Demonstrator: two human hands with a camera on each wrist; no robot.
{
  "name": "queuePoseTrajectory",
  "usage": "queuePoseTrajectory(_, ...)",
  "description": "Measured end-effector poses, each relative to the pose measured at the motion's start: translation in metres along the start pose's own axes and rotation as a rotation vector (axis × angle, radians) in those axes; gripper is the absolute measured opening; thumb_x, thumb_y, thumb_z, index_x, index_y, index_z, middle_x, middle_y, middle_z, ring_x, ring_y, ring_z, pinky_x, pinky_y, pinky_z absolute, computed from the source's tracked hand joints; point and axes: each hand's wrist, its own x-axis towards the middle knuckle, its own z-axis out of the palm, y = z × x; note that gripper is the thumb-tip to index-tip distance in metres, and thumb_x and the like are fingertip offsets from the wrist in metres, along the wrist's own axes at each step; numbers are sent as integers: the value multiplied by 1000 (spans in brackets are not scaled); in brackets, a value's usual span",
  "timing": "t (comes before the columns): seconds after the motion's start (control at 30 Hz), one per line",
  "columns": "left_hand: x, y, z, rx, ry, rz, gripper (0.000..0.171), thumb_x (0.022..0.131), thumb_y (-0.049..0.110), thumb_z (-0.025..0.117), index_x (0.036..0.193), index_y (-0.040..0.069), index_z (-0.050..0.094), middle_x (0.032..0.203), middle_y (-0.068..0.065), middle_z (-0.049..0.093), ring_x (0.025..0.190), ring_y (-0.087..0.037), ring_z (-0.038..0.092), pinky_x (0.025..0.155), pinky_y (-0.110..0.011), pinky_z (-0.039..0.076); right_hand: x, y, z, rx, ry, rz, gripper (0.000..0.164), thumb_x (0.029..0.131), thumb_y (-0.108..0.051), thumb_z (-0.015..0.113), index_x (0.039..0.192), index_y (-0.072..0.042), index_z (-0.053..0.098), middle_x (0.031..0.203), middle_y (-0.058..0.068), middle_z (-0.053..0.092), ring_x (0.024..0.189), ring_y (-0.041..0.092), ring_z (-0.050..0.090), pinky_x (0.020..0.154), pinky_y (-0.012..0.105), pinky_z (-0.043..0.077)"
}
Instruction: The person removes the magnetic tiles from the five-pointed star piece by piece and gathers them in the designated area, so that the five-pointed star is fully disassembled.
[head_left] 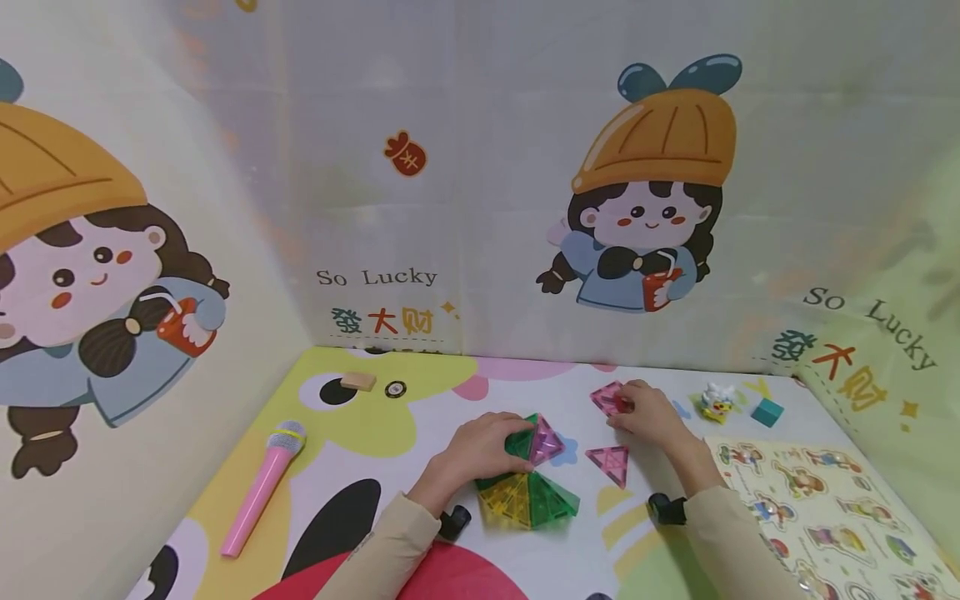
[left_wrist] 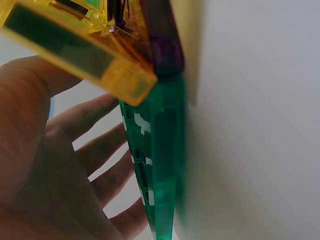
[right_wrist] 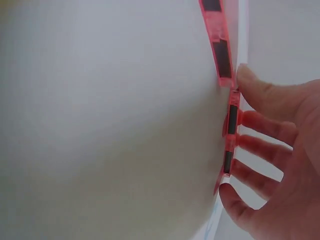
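My left hand (head_left: 487, 450) holds a cluster of see-through magnetic tiles at its green side; in the left wrist view its fingers (left_wrist: 107, 170) lie against a green triangular tile (left_wrist: 162, 150). A yellow tile (head_left: 508, 500), a green tile (head_left: 551, 502) and a purple tile (head_left: 547, 442) also belong to this cluster. To the right, my right hand (head_left: 651, 412) holds a pink triangular magnetic tile (head_left: 606, 398), thumb and fingers at its edges, low over the table. Another pink triangular tile (head_left: 611, 463) lies flat between the two hands.
A pink toy microphone (head_left: 264, 492) lies at the left. Farther back are a wooden block (head_left: 358, 381) and a small round black piece (head_left: 395, 389). A small figurine (head_left: 717, 402), a teal block (head_left: 767, 412) and a sticker sheet (head_left: 832, 500) are at the right. Printed cloth walls (head_left: 495, 200) enclose the table.
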Motion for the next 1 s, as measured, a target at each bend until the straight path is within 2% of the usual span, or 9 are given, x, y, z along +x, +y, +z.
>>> queuePoseTrajectory(0.2, 0, 1, -1, 0, 2, 5, 64, 84, 56, 72, 141, 33, 56, 146, 4, 54, 134, -20, 51, 104, -47, 47, 0, -2, 0, -10, 9, 45, 58, 85, -29, 78, 132, -1, 60, 128, 25, 56, 115, 41, 49, 96, 56, 48)
queuePoseTrajectory(0.43, -1, 1, -4, 6, 11, 15, 64, 83, 56, 72, 140, 32, 57, 145, 4, 55, 132, -20, 53, 103, -46, 48, 2, -9, -4, -34, -15, 31, 50, 85, -21, 76, 128, 1, 64, 117, 23, 60, 105, 36, 52, 90, 51, 52)
queuePoseTrajectory(0.67, -1, 2, -4, 2, 2, 4, 64, 84, 56, 72, 141, 32, 56, 146, 4, 55, 132, -20, 52, 103, -46, 48, 3, -2, 2, -56, 21, 10, 48, 83, -4, 63, 130, 2, 62, 121, 27, 58, 106, 41, 53, 95, 58, 47)
queuePoseTrajectory(0.83, -1, 1, -3, 7, 1, 0, 64, 83, 56, 72, 141, 32, 56, 146, 4, 54, 133, -20, 52, 104, -46, 47, 1, 2, 2, -47, 0, -16, 50, 84, -4, 61, 133, 2, 60, 126, 29, 55, 110, 43, 53, 97, 60, 46)
queuePoseTrajectory(1.0, -2, -1, -3, -1, 0, 2, 64, 84, 56, 72, 141, 32, 56, 146, 4, 54, 133, -20, 52, 104, -47, 47, -6, 8, -10, 9, -30, -42, 48, 87, -6, 60, 134, 3, 58, 132, 31, 55, 112, 43, 53, 98, 62, 44)
